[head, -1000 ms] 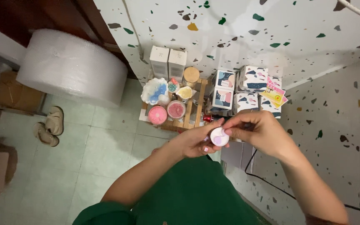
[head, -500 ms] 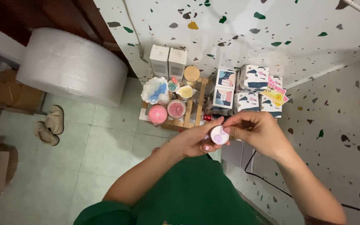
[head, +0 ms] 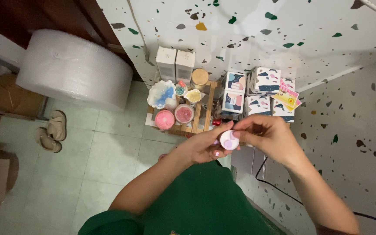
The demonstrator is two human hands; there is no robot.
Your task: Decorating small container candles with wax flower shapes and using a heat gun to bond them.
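Setting: pale green tiled floor [head: 109,143] seen from above, beside a white speckled counter [head: 283,35]; a person in a green top stands over it.

Item in hand: one small round jar [head: 229,140], white with a pale lilac face, held between both hands just in front of the wooden rack.

Left hand [head: 203,148]: fingers curled under and around the jar from the left, gripping its body; thumb lies along the upper edge.

Right hand [head: 268,135]: fingers pinched closed on the jar's right rim, fingertips [head: 239,135] touching the lilac face. Whether they hold a lid or a label cannot be told.

Progress, as judged: the jar is up and under work at its top; it is not set among the others on the rack, so that much appears left.

Nearby: wooden rack [head: 194,122] with pink jars [head: 165,119] and a blue-and-white dish [head: 161,94]; patterned boxes [head: 257,93]; two tall white boxes [head: 176,64]; roll of bubble wrap [head: 72,69]; sandals [head: 52,130].
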